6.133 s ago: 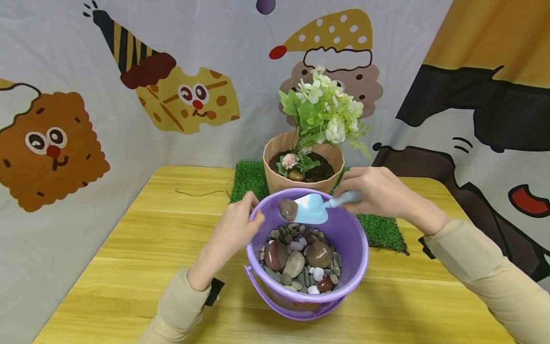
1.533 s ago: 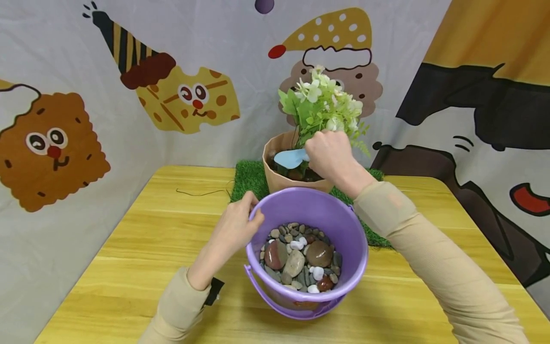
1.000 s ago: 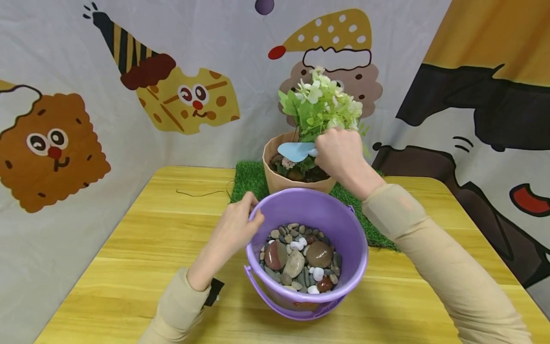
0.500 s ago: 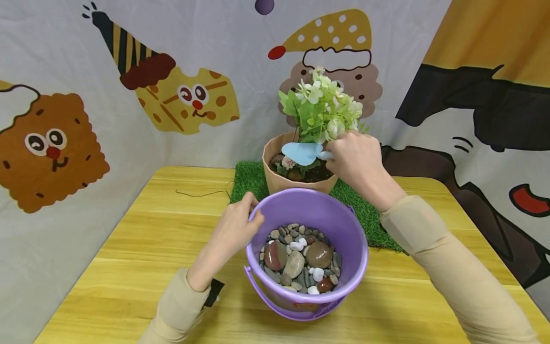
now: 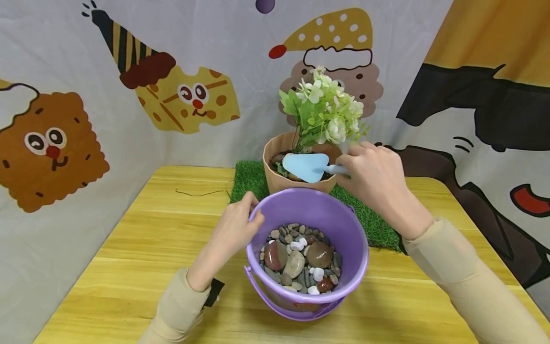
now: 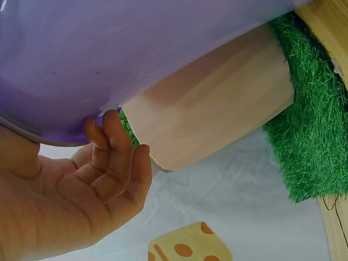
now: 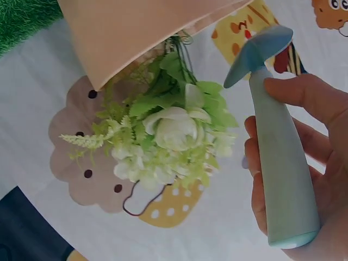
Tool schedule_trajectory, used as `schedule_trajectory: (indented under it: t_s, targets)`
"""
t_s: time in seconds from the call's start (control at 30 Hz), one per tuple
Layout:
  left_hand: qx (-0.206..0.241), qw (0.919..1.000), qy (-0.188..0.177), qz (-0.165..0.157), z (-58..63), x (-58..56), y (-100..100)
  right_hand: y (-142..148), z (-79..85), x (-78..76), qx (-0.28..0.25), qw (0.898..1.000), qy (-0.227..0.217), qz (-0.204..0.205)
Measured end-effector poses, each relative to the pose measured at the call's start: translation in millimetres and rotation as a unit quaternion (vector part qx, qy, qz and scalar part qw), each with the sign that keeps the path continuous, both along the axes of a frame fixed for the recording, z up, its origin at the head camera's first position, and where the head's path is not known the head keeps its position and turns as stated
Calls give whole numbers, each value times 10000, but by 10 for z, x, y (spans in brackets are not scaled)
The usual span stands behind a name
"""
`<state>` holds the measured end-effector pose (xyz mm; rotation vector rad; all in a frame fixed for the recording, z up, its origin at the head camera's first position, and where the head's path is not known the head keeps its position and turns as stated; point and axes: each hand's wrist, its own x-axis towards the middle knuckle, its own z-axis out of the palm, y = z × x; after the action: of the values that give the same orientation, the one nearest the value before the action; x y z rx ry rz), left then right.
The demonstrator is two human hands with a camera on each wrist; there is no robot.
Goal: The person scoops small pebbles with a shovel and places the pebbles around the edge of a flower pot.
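My right hand point(image 5: 375, 184) grips the grey-blue handle of a small light-blue toy shovel point(image 5: 306, 166). The blade shows bare, level in front of the flowerpot point(image 5: 279, 184) and just above the bucket's far rim. In the right wrist view the thumb lies along the handle point(image 7: 285, 168) and the fingers wrap behind it. My left hand point(image 5: 232, 229) pinches the left rim of a purple bucket point(image 5: 361, 267), thumb inside and fingers outside. Wet stones point(image 5: 294, 265) of several sizes cover the bucket's bottom. The pot holds dark soil, white flowers point(image 5: 331, 105) and leaves, partly hidden by the shovel.
Green artificial turf point(image 5: 378, 229) lies under the pot on the wooden table point(image 5: 142, 267). A thin dark wire point(image 5: 202, 194) lies left of the turf. Behind hangs a cloth point(image 5: 206, 38) printed with cartoon food. The bucket's handle point(image 5: 275, 308) hangs down in front.
Earlier the shovel carried a brown stone over the bucket, then went over the pot; now its blade is bare. It has since drawn back right and toward the bucket. The left hand stayed put.
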<state>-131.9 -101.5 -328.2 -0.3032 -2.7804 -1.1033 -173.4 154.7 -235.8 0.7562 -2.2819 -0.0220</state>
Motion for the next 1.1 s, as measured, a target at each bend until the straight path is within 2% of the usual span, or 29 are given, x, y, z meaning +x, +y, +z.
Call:
schedule_trajectory:
  t_s: [0.2,0.4,0.8,1.1]
  targets:
    - [7,10000,17,11,3,-3,1,49,-9,154,178,9986,361,335]
    - [-42,10000,15,29,10,-4,2,71,-19,269,381,9962,504,600]
    - [-26,10000,-59,40,18,-4,3,100,2,411,1146,9904,371,679]
    - [26,9999,-132,28,15,6,2,112,15,475,1803,9821,119,526]
